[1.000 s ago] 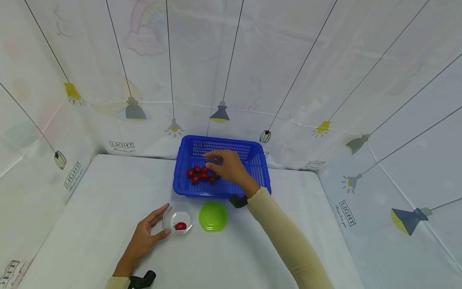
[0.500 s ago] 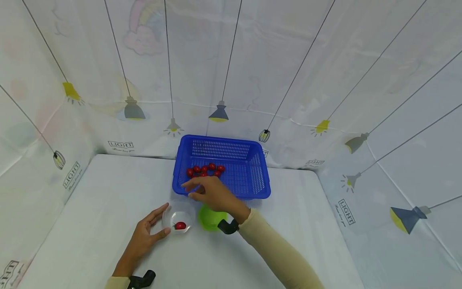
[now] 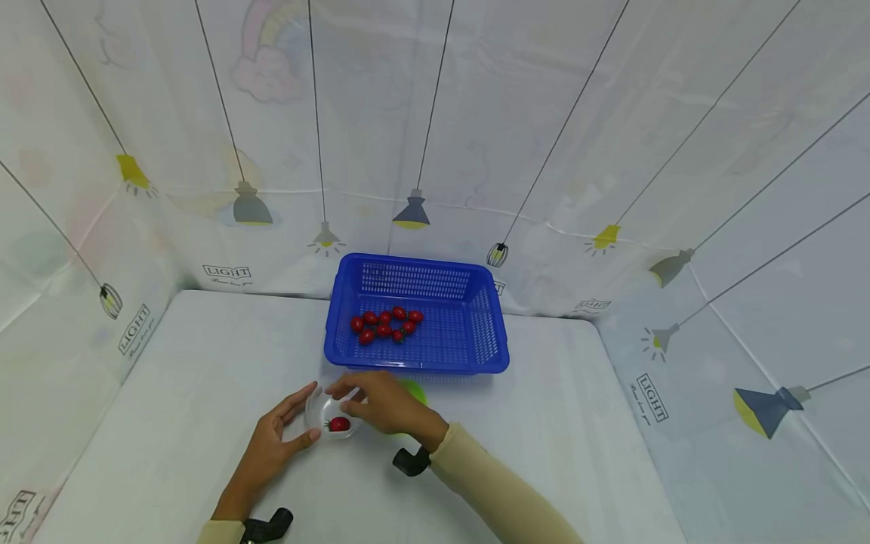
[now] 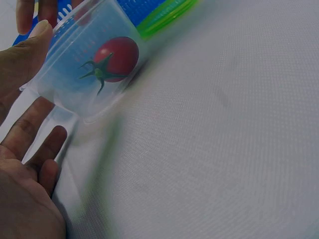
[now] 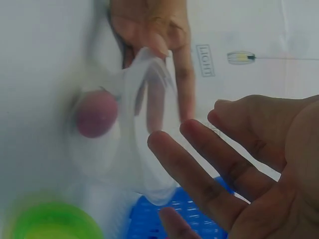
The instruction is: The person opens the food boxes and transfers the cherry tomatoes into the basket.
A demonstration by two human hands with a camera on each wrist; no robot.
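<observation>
My left hand (image 3: 269, 446) holds a clear plastic cup (image 4: 65, 74) by its side, thumb at the rim and fingers along the wall. Inside the cup lies one red cherry tomato (image 4: 122, 57) with its green stem star. Over the cup's right edge hovers my right hand (image 3: 384, 404), its fingers spread in the right wrist view and nothing seen between them. A bright green round lid (image 5: 55, 224) lies beside the cup, partly hidden under the right hand in the head view.
Behind the cup stands a blue perforated basket (image 3: 469, 355). Several cherry tomatoes (image 3: 384, 330) are grouped at its left side. A white-covered table (image 3: 224, 347) carries everything, and a printed curtain (image 3: 557, 113) rises behind and at both sides.
My right hand has come from inside the basket, down and left past the green lid, to above the cup. The tomatoes in the basket are now uncovered. My left hand stays put.
</observation>
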